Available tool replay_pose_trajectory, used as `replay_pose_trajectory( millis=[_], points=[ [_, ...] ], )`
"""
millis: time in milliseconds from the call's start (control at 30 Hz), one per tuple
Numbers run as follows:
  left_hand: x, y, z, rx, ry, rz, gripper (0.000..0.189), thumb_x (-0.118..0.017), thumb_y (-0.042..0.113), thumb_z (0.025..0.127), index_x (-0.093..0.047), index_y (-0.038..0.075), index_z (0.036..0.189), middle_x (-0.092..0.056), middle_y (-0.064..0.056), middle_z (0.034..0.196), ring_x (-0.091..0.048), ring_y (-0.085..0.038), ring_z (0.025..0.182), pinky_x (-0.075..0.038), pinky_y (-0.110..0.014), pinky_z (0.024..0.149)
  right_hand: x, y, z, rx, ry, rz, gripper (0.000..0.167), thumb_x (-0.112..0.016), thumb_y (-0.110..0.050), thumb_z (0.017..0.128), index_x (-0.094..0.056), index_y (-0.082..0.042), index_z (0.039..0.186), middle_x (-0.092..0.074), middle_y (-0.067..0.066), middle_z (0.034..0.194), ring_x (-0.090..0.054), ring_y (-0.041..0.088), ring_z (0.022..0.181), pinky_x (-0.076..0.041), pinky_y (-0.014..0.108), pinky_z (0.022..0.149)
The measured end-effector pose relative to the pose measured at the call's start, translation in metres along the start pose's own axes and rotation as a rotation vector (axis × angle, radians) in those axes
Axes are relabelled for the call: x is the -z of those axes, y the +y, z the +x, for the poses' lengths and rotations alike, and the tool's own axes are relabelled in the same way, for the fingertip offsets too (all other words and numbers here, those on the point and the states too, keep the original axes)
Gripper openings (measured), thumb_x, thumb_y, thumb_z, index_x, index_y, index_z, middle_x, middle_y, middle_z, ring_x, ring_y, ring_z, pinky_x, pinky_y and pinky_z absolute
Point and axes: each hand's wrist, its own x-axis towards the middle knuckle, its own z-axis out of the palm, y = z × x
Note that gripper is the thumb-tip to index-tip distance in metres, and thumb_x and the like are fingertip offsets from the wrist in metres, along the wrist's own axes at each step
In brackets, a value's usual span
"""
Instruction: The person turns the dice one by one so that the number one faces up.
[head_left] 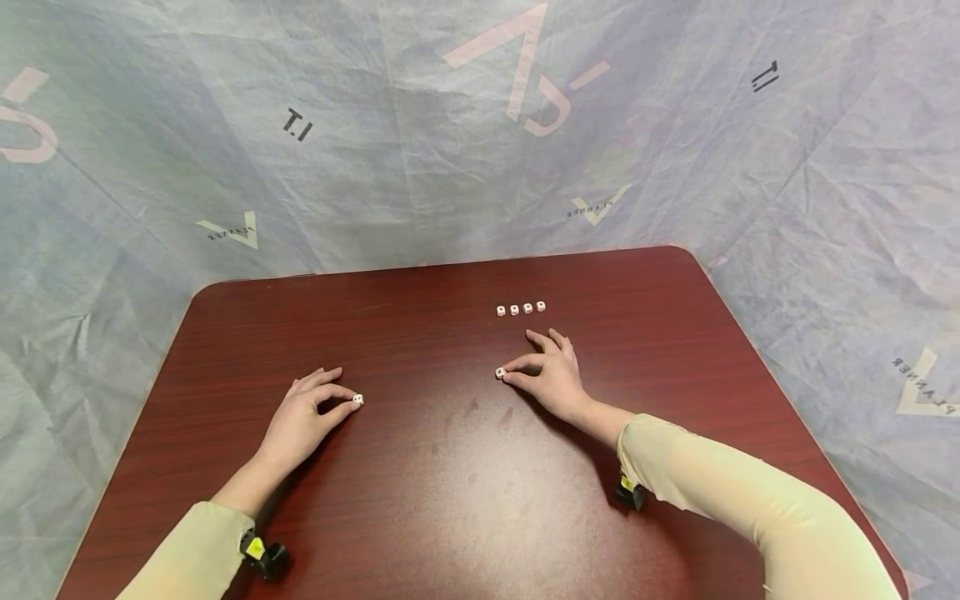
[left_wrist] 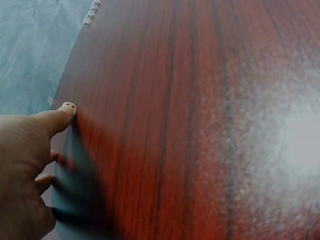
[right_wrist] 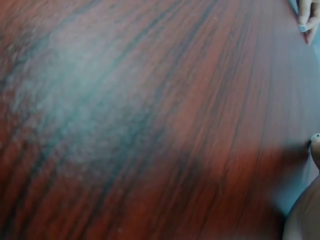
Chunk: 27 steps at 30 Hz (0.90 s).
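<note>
Between thumb and index finger, my left hand pinches a small white die over the left part of the table. In the left wrist view that die shows two red dots at the thumb tip. My right hand pinches another white die right of the middle, its other fingers spread forward. Only a sliver of this die shows beside the thumb in the right wrist view. Beyond the right hand, several white dice stand in a short, spaced row.
The dark red wooden table has rounded far corners and a bright glare near its front middle. Grey printed cloth hangs behind it and along both sides. A black wrist device sits at the left cuff, another at the right.
</note>
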Motion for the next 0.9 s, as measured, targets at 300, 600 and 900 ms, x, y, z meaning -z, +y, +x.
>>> replay_pose_trajectory(
  millis=[300,600,900],
  points=[
    [-0.001,-0.001,-0.001,0.003,0.003,0.008,0.011,-0.081,0.026,0.091,-0.079,0.021,0.101,-0.054,-0.020,0.147,-0.036,-0.045,0.145,-0.018,-0.066,0.120,0.004,-0.001,-0.002,0.014,-0.014,-0.030,0.018,-0.087,-0.035,0.084,-0.083,-0.026,0.099,-0.046,0.015,0.155,-0.017,0.043,0.151,-0.007,0.065,0.120],
    [-0.001,-0.002,-0.001,-0.001,0.010,0.005,0.012,-0.080,0.027,0.092,-0.078,0.020,0.101,-0.055,-0.021,0.146,-0.036,-0.045,0.144,-0.018,-0.065,0.120,0.012,0.001,0.001,0.087,-0.011,-0.091,0.024,-0.089,-0.035,0.081,-0.082,-0.024,0.101,-0.054,0.012,0.148,-0.022,0.041,0.149,-0.016,0.061,0.119],
    [-0.001,-0.002,0.000,0.002,0.012,0.008,0.012,-0.081,0.028,0.091,-0.079,0.021,0.101,-0.055,-0.020,0.146,-0.037,-0.045,0.144,-0.018,-0.066,0.120,0.012,0.000,0.005,0.124,-0.044,-0.133,0.021,-0.088,-0.038,0.082,-0.082,-0.027,0.100,-0.056,0.010,0.146,-0.024,0.041,0.149,-0.017,0.063,0.119]
  ],
)
